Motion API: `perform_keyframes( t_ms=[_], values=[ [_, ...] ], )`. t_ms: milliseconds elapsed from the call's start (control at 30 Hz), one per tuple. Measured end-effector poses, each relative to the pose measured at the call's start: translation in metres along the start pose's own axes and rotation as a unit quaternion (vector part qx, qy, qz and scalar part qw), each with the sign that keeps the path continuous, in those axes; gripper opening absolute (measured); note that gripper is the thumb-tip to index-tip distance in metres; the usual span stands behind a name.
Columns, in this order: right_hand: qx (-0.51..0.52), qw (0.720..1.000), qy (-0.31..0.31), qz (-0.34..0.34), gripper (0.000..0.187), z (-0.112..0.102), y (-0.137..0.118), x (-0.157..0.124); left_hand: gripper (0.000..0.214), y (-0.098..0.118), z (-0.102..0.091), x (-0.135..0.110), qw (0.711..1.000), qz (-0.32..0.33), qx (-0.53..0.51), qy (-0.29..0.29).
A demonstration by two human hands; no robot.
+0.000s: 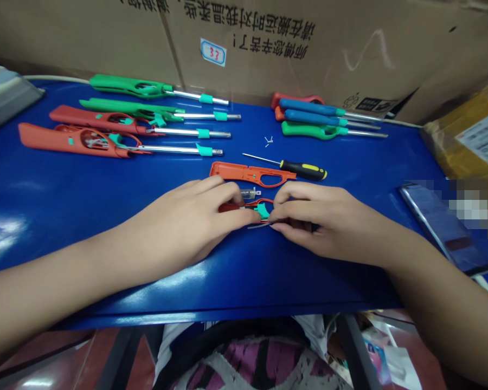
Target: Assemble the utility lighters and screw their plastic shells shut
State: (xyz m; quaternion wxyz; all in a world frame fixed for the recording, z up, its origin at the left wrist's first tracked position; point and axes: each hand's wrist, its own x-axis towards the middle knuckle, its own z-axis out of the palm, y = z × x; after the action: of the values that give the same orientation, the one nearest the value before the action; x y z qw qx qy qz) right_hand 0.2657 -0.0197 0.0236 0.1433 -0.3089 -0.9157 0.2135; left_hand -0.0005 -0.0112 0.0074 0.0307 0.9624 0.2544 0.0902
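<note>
My left hand [205,208] is closed on a red lighter casing half [230,207] lying near the table's front. A teal trigger [262,210] sits in that casing, between my two hands. My right hand [309,216] pinches at the casing's front end; what its fingertips hold is hidden. A thin pale strip [259,225] runs from those fingertips toward the left thumb. Just behind the casing lies a small clear fuel tank [250,193], partly covered by my left fingers. Beyond it rests an orange-red casing half [244,173] with an oval finger opening.
A black and yellow screwdriver [303,169] lies beside small white bits [269,142]. Several opened green and red lighters [75,140] line the left; several more lighters [311,130] lie back right. A phone [443,230] is at right. A cardboard box [252,70] stands behind.
</note>
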Motion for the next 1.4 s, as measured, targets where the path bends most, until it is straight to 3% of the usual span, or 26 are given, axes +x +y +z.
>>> perform_keyframes(
  t_ms=[433, 633, 833, 967, 1200, 1400],
  values=[
    [-0.037, 0.998, -0.038, 0.019, 0.018, 0.000, -0.006, -0.002, 0.029, -0.001, 0.000, 0.000, 1.000, -0.007, -0.018, -0.009],
    [-0.064, 0.998, 0.009, 0.027, 0.016, -0.011, -0.002, -0.005, 0.033, 0.000, 0.001, 0.001, 1.000, -0.004, -0.012, -0.005],
    [-0.072, 0.996, -0.040, 0.038, 0.015, -0.013, 0.003, -0.007, 0.035, -0.001, 0.000, 0.000, 1.000, 0.001, -0.004, -0.004],
    [-0.063, 0.997, -0.030, 0.034, 0.016, -0.012, 0.000, -0.006, 0.034, 0.000, 0.000, 0.001, 1.000, 0.000, -0.001, -0.002],
    [-0.069, 0.997, -0.016, 0.019, 0.014, -0.005, 0.001, -0.003, 0.021, -0.001, -0.001, 0.000, 0.997, -0.010, -0.079, 0.023],
    [-0.059, 0.997, -0.040, 0.014, 0.019, 0.000, 0.003, 0.001, 0.029, -0.009, -0.005, 0.005, 0.991, -0.059, -0.090, 0.079]
  ],
)
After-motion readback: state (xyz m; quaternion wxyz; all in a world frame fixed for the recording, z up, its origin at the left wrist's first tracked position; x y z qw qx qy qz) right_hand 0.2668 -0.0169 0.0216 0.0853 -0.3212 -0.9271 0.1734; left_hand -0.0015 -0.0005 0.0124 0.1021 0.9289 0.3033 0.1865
